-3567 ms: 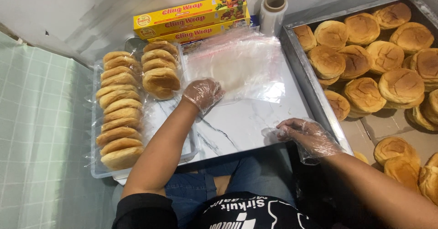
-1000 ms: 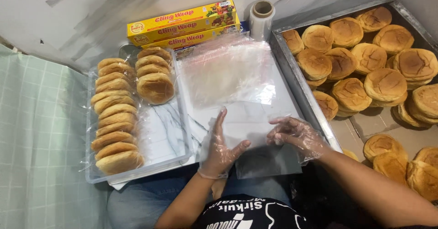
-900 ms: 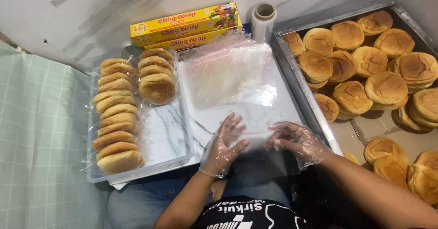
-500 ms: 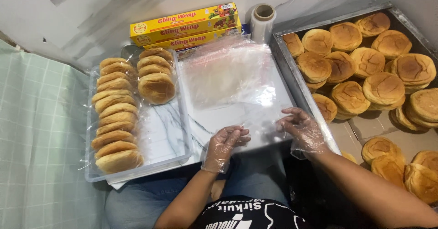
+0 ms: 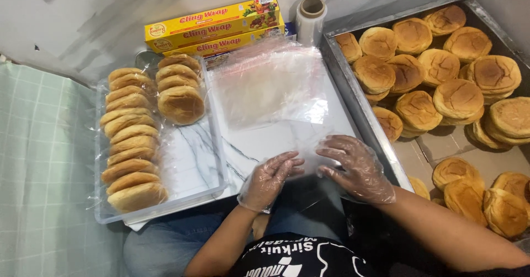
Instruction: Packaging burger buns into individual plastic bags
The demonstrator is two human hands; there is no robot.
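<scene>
Both my hands wear thin clear plastic gloves. My left hand and my right hand meet at the near edge of a clear plastic bag that lies flat on the marble-patterned board, fingers pinching its edge. A stack of more clear bags lies just beyond. Wrapped buns stand in rows inside a clear plastic tray on the left.
A big metal tray on the right holds several loose golden buns. Two long yellow boxes of cling film and a bare film roll lie at the back. A green checked cloth covers the left side.
My left hand came back from the bun tray to the near edge of the board. Both hands have drawn together on the front edge of one bag.
</scene>
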